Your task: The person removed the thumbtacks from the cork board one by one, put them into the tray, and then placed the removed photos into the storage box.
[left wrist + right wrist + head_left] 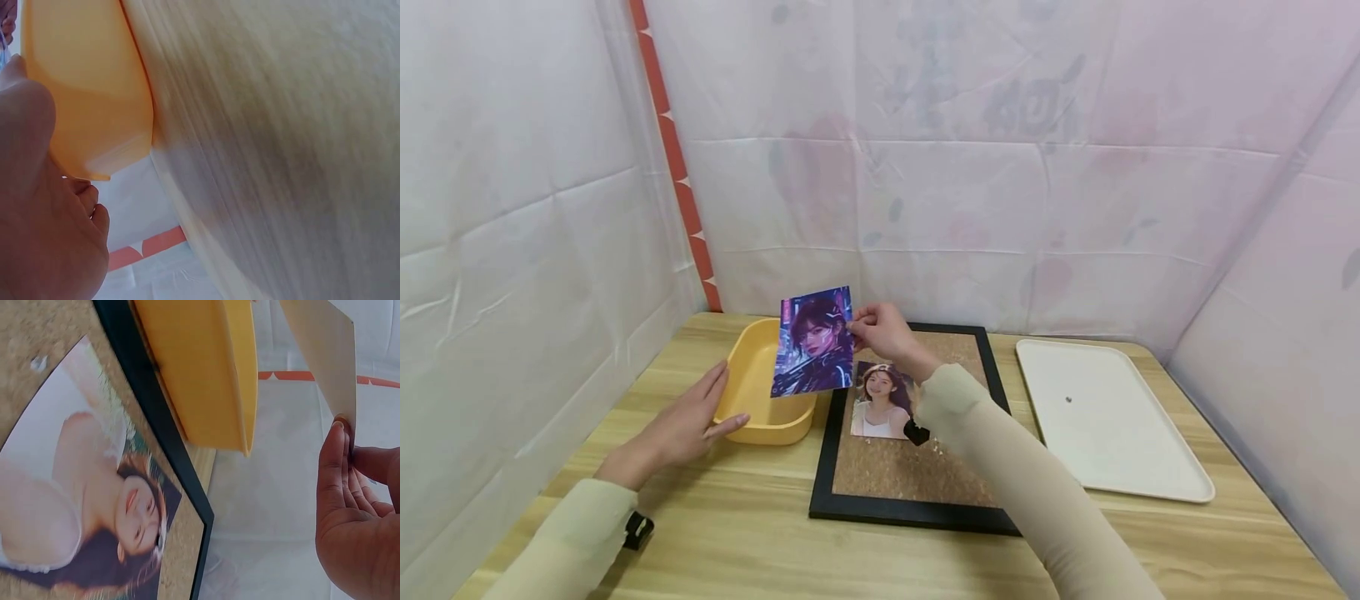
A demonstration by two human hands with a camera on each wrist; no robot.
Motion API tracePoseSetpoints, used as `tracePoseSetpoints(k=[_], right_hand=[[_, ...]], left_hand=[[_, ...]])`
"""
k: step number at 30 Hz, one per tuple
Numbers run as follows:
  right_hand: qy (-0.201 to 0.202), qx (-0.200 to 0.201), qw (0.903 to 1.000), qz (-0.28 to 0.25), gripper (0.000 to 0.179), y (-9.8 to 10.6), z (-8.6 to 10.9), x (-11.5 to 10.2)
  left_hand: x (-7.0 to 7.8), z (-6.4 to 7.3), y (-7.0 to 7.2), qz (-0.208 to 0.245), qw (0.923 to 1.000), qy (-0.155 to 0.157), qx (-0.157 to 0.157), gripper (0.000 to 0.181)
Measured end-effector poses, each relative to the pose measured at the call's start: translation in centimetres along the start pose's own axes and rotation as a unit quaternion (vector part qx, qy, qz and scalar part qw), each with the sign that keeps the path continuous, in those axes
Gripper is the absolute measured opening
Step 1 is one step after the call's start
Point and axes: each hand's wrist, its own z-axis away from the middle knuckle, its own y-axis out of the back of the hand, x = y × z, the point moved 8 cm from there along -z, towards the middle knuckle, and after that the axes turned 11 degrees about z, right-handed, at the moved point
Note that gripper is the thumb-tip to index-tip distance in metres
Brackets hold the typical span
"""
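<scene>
My right hand (887, 333) pinches a printed picture card (816, 342) by its right edge, thumb against fingers. The card is held up and tilted over the yellow bin (786, 433), showing a purple and blue portrait. Its pale back (331, 356) shows in the right wrist view. At the bin's left side, my left hand (677, 425) touches the wall with its fingers, the thumb stretched along the near rim. A second photo (880, 408), of a person in a white top, lies on a black-framed cork board (917, 479) under my right forearm.
Right of the board lies a cream tray (1120, 425) with a small dark object (1069, 400) on it, too small to identify. White cloth walls (962, 192) close in the wooden table (737, 533) at the back and both sides.
</scene>
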Motion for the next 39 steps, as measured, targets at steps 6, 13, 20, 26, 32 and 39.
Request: tracePoseSetpoints(k=[6, 13, 20, 26, 32, 39], right_hand=[[-0.004, 0.002, 0.9999, -0.011, 0.013, -1.5, -0.7, -0.7], [-0.018, 0.001, 0.9997, -0.018, 0.012, -3.3, -1.5, -0.9], [-0.029, 0.001, 0.9993, -0.023, 0.009, -4.8, -1.9, -0.4], [-0.035, 0.009, 0.9992, -0.016, 0.009, -5.9, -2.0, -0.2], [-0.055, 0.010, 0.9983, -0.019, 0.007, -6.8, -1.9, 0.2], [-0.068, 0.034, 0.9969, 0.021, 0.005, -7.8, -1.6, 0.1]], left_hand=[[-0.2, 0.1, 0.0, -0.010, 0.9999, -0.002, -0.004, 0.094], [0.1, 0.2, 0.2, -0.020, 0.9998, 0.003, -0.004, 0.095], [0.3, 0.2, 0.2, -0.033, 0.9994, 0.004, -0.011, 0.097], [0.5, 0.2, 0.1, -0.035, 0.9993, 0.001, -0.013, 0.096], [0.5, 0.0, -0.1, -0.031, 0.9994, 0.003, -0.013, 0.097], [0.2, -0.1, 0.0, -0.036, 0.9993, 0.003, -0.012, 0.096]])
